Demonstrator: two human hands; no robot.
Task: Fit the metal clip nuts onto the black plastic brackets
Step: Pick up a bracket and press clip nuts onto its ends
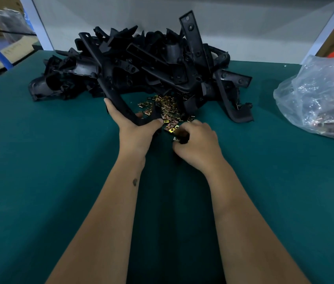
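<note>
— What takes up the most room?

— The green-covered table (pixel 39 181), wall to wall. On its far half sits a big heap of black plastic brackets (pixel 151 64), long arms sticking out every way, one strip standing nearly upright at the back.

— And off to the side?

— A crumpled clear plastic bag (pixel 321 99) at the right edge, well apart from the heap; small dark and shiny parts show through it, too blurred to name.

— Which bracket is in hand?

— A long curved bracket (pixel 108 78). The left hand (pixel 133 130) grasps its near end, fingers and thumb wrapped round it, while its far end leans on the heap.

— The nuts?

— A scatter of brass-coloured clip nuts (pixel 167 108) lies on the cloth just before the heap, touching it. The right hand (pixel 197 144) is curled, fingertips pinching a small dark piece with a glint of metal (pixel 179 138), beside the nearest nuts.
</note>
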